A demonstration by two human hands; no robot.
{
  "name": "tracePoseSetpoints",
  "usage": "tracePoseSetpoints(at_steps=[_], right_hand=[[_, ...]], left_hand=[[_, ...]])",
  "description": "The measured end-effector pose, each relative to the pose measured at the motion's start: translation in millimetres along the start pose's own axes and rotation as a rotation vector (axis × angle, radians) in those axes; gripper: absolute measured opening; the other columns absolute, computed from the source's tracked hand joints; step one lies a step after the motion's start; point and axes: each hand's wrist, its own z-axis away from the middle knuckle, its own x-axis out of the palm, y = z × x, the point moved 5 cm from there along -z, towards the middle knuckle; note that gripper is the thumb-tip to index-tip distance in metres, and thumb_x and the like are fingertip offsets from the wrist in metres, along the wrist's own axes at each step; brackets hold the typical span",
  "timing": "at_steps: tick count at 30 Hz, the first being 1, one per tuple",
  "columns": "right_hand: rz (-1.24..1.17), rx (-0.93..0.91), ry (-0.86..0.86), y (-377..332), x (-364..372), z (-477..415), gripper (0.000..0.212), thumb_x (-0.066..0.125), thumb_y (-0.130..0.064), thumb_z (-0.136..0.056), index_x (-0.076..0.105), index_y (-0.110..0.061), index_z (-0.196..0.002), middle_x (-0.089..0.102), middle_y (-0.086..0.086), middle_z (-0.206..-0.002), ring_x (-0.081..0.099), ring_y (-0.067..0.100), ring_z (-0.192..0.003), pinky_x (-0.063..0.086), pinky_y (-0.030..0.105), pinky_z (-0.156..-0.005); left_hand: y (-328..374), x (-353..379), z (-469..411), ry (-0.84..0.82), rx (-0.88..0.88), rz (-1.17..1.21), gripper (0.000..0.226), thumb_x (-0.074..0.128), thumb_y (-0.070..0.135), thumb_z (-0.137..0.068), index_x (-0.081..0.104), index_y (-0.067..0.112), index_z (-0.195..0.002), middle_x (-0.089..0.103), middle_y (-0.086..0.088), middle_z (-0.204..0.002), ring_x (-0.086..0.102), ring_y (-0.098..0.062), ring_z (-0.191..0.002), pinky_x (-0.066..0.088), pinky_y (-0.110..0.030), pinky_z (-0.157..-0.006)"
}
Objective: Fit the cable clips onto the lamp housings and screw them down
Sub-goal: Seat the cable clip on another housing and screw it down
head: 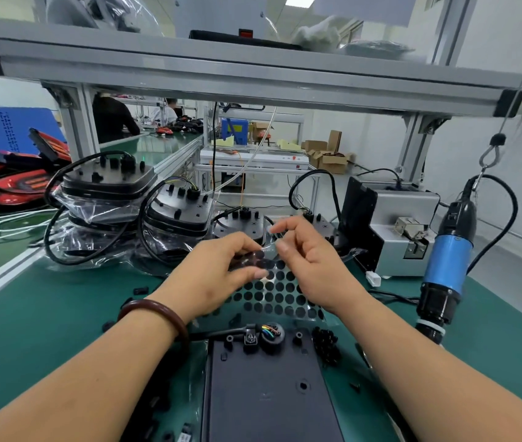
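Nearest lamp housing (pixel 263 387) lies flat on the worktop (pixel 46 314), just below our wrists. Its cable clip (pixel 250 339) sits at the far edge beside the wire exit, and a screw head shows in it, so we judge this clip fastened.

Left hand (pixel 221 272) pinches a sheet of black round dots (pixel 272 295) in its fingers. Right hand (pixel 310 266) pinches the sheet's clear film at the far edge, apparently peeling.

Next move, as we judge it: free one dot cleanly, then clip the bagged housings (pixel 177 212) behind, using the hanging electric screwdriver (pixel 451 260).
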Motion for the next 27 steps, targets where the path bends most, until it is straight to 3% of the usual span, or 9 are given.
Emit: tracePoseSetpoints(at_steps=[4, 6, 8, 10, 14, 19, 23, 27], right_hand=[[0.083, 0.006, 0.004, 0, 4, 0, 0.015, 0.050, -0.011, -0.098, 0.064, -0.017, -0.099, 0.052, -0.027, -0.064, 0.048, -0.007, -0.063, 0.037, 0.009, -0.064], [0.124, -0.009, 0.000, -3, 4, 0, 0.014, 0.053, -0.013, -0.097, 0.066, -0.015, -0.099, 0.054, -0.022, -0.074, 0.051, -0.008, -0.072, 0.036, 0.010, -0.071], [0.225, -0.053, -0.005, -8, 3, 1, 0.013, 0.058, -0.017, -0.095, 0.070, -0.020, -0.100, 0.055, -0.017, -0.089, 0.052, -0.003, -0.087, 0.036, 0.024, -0.088], [0.378, -0.142, 0.039, -14, 2, 3, 0.013, 0.064, -0.018, -0.091, 0.074, -0.021, -0.100, 0.056, -0.012, -0.098, 0.051, 0.007, -0.100, 0.028, 0.034, -0.094], [0.537, -0.281, 0.046, -29, 7, 4, 0.013, 0.068, -0.020, -0.088, 0.075, -0.018, -0.099, 0.056, -0.006, -0.092, 0.046, 0.014, -0.095, 0.023, 0.031, -0.081], [0.559, -0.328, 0.038, -32, 11, 4, 0.010, 0.072, -0.014, -0.084, 0.075, -0.011, -0.094, 0.062, 0.002, -0.086, 0.053, 0.024, -0.087, 0.039, 0.038, -0.080], [0.504, -0.355, 0.084, -35, 9, 3, 0.006, 0.076, -0.007, -0.078, 0.074, -0.009, -0.084, 0.063, 0.003, -0.080, 0.053, 0.022, -0.080, 0.039, 0.029, -0.073], [0.498, -0.395, 0.116, -36, 8, 2, 0.009, 0.077, -0.002, -0.075, 0.074, -0.009, -0.080, 0.064, 0.001, -0.078, 0.051, 0.015, -0.079, 0.037, 0.021, -0.072]], left_hand=[[-2, -2, 0, 0.008, -0.006, 0.002, 0.014, 0.069, 0.040, -0.081, 0.066, 0.030, -0.091, 0.065, 0.014, -0.077, 0.058, 0.002, -0.071, 0.044, -0.009, -0.063], [-3, -3, 0, 0.028, -0.007, -0.008, 0.010, 0.069, 0.036, -0.083, 0.068, 0.027, -0.086, 0.065, 0.010, -0.071, 0.056, -0.001, -0.064, 0.043, -0.013, -0.059], [-5, -3, 0, 0.037, -0.016, 0.002, 0.009, 0.068, 0.036, -0.084, 0.067, 0.027, -0.081, 0.062, 0.009, -0.064, 0.051, -0.001, -0.054, 0.039, -0.013, -0.051], [-7, -3, 0, 0.034, -0.022, 0.013, 0.012, 0.067, 0.035, -0.085, 0.067, 0.027, -0.076, 0.059, 0.008, -0.058, 0.047, -0.002, -0.048, 0.035, -0.013, -0.047], [-2, -6, 0, 0.099, -0.003, -0.032, 0.006, 0.071, 0.030, -0.083, 0.072, 0.024, -0.081, 0.059, 0.012, -0.061, 0.049, 0.001, -0.053, 0.036, -0.010, -0.051], [3, -8, 2, 0.163, -0.038, -0.072, 0.007, 0.072, 0.027, -0.081, 0.067, 0.026, -0.076, 0.057, 0.018, -0.062, 0.052, 0.004, -0.058, 0.037, -0.008, -0.052], [9, -6, 1, 0.187, -0.048, -0.135, 0.014, 0.072, 0.029, -0.081, 0.060, 0.029, -0.074, 0.058, 0.014, -0.067, 0.054, -0.003, -0.062, 0.044, -0.020, -0.059], [10, -6, 0, 0.181, -0.083, -0.161, 0.017, 0.073, 0.032, -0.080, 0.057, 0.032, -0.073, 0.056, 0.015, -0.068, 0.050, 0.000, -0.061, 0.038, -0.014, -0.055]])
